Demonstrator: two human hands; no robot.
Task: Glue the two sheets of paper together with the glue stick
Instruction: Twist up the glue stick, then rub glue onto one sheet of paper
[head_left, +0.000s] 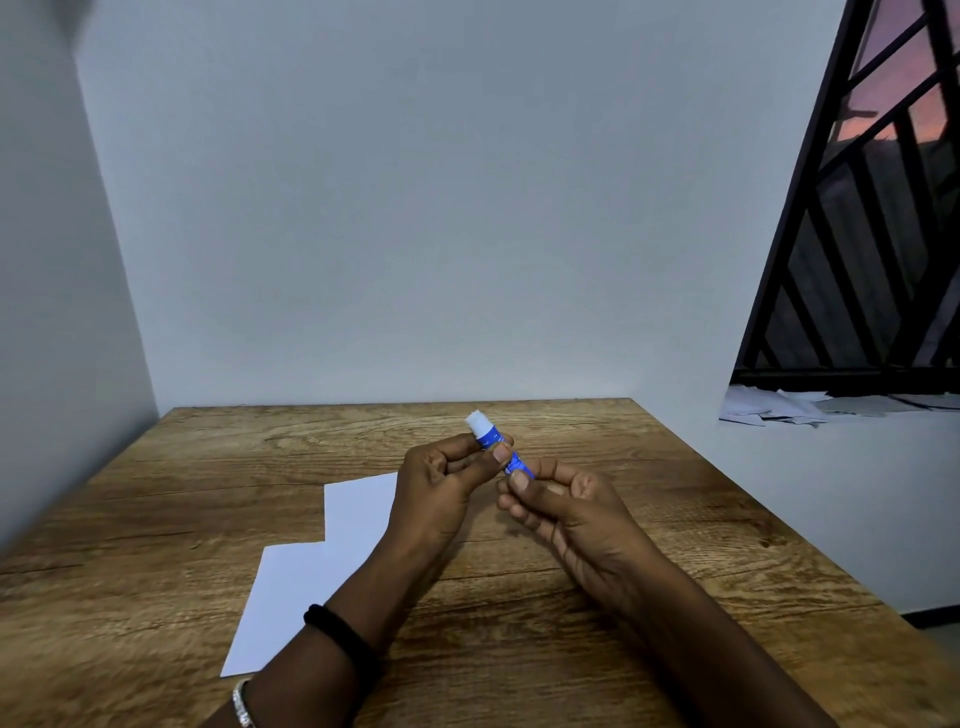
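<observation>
A blue glue stick (491, 435) with its white tip bare and pointing up and away is held above the table between both hands. My left hand (441, 488) pinches the upper barrel with thumb and fingers. My right hand (561, 506) pinches the lower end. No cap is visible. Two white sheets lie flat on the wooden table (208, 467) to the left of my hands: a farther sheet (358, 504) and a nearer sheet (291, 597) that meet at a stepped edge, partly hidden under my left forearm.
A grey wall rises right behind the table's far edge, with another wall on the left. At the right, a barred window (883, 208) has a sill with loose papers (810, 405). The table's right edge runs diagonally toward me.
</observation>
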